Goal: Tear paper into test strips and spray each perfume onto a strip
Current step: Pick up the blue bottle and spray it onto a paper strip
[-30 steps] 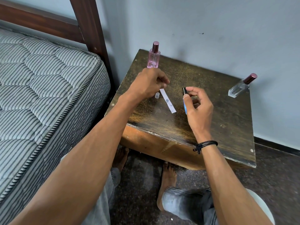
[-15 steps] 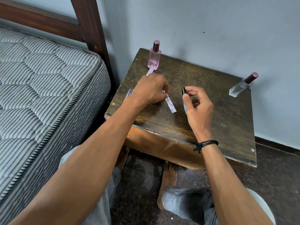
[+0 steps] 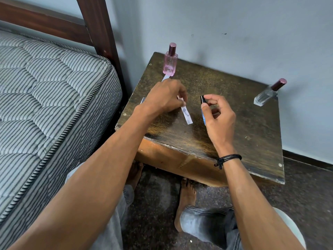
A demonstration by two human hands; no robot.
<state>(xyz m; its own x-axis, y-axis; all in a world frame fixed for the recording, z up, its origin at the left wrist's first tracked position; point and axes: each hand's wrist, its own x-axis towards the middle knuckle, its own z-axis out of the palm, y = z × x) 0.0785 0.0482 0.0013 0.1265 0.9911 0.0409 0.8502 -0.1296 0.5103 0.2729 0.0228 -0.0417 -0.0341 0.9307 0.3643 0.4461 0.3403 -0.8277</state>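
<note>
My left hand (image 3: 164, 98) pinches the upper end of a white paper strip (image 3: 186, 115) that lies on the dark wooden table (image 3: 243, 134) and bears a damp grey mark. My right hand (image 3: 219, 116) holds a slim blue perfume vial with a black top (image 3: 203, 110) upright beside the strip. A pink perfume bottle (image 3: 170, 63) stands at the table's back left, with another paper strip (image 3: 165, 78) in front of it. A clear bottle with a maroon cap (image 3: 268, 93) stands at the back right. A further piece of paper (image 3: 143, 100) peeks out left of my left hand.
A striped mattress (image 3: 50, 98) on a wooden bed frame (image 3: 100, 29) borders the table on the left. A grey wall stands right behind the table. My bare feet (image 3: 185, 199) rest on the dark floor under the table's front edge.
My left hand came down from near the pink bottle onto the strip's upper end, covering a small clear cap that lay there. My right hand with the vial stayed put.
</note>
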